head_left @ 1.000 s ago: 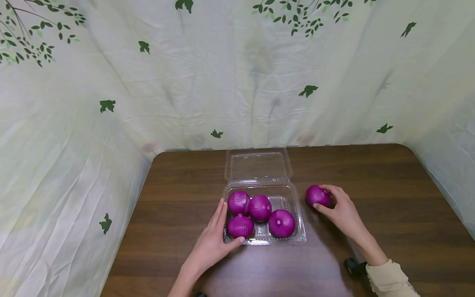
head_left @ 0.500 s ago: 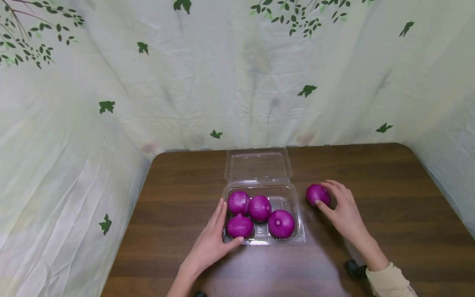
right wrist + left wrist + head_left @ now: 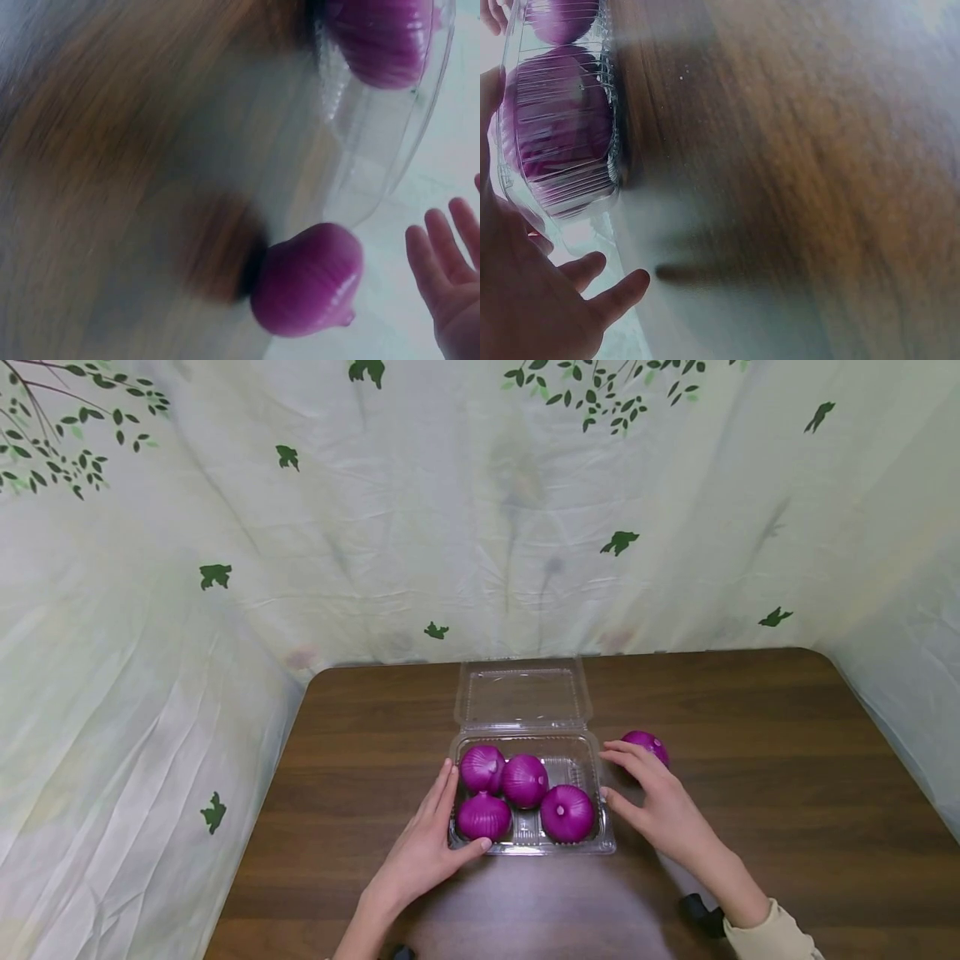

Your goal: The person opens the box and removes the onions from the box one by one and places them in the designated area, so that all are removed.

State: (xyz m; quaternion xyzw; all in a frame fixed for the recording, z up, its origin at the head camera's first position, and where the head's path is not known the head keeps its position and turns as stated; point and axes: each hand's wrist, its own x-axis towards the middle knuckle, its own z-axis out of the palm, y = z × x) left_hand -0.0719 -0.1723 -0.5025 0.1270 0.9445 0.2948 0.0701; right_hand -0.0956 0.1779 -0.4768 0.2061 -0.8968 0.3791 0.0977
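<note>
A clear plastic clamshell container (image 3: 525,842) lies opened out on the table, several purple onions (image 3: 567,814) in its base. My left hand (image 3: 425,852) rests along the container's left side, fingers straight, with the thumb over the front rim. Through the clear wall, onions (image 3: 559,112) show beside that hand in the left wrist view. My right hand (image 3: 663,806) is at the container's right rim, fingers extended and holding nothing; whether the fingertips touch the rim I cannot tell. Behind it, a loose onion (image 3: 647,744) sits on the table, partly covered in the head view; the right wrist view shows this onion (image 3: 307,281) whole.
The transparent lid (image 3: 523,693) lies folded back toward the table's far edge. A brown wooden table (image 3: 375,727) carries everything. A pale curtain (image 3: 480,527) printed with green leaves and birds hangs behind and at the sides.
My right hand has let go of the loose onion and moved left to the container's right rim. That onion stays on the table. My left hand has hardly moved.
</note>
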